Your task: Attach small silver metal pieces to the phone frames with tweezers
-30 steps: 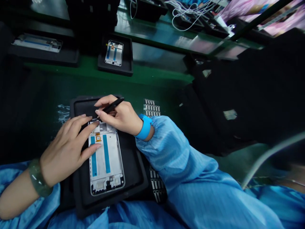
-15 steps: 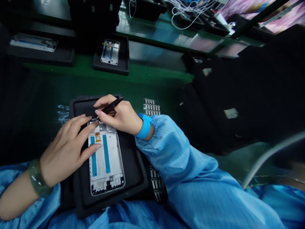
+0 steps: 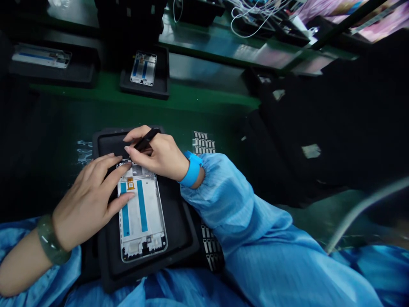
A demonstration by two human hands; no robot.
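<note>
A silver phone frame (image 3: 152, 213) with two blue strips and a small orange flex connector (image 3: 131, 184) lies in a black foam tray (image 3: 182, 238) before me. My left hand (image 3: 92, 196) rests over its upper left side, fingers spread. Its index fingertip touches the top of the frame, and the thumb reaches over the left strip. Between the thumb and fingers of my right hand (image 3: 156, 153) is a slim black pen-shaped tool (image 3: 147, 138), slanting down toward the frame's top edge. Fingers hide the tool's tip.
Sheets of small metal pieces (image 3: 204, 143) lie right of the tray. Farther off, another phone frame (image 3: 143, 68) and a third phone frame (image 3: 41, 56) sit in black trays. Dark stacks (image 3: 306, 119) stand on the right. White cables (image 3: 252, 15) lie at the back.
My right hand has shifted slightly left, and the tool in it has turned a little. Both far trays with their phone frames have moved slightly left. My left hand stays in place.
</note>
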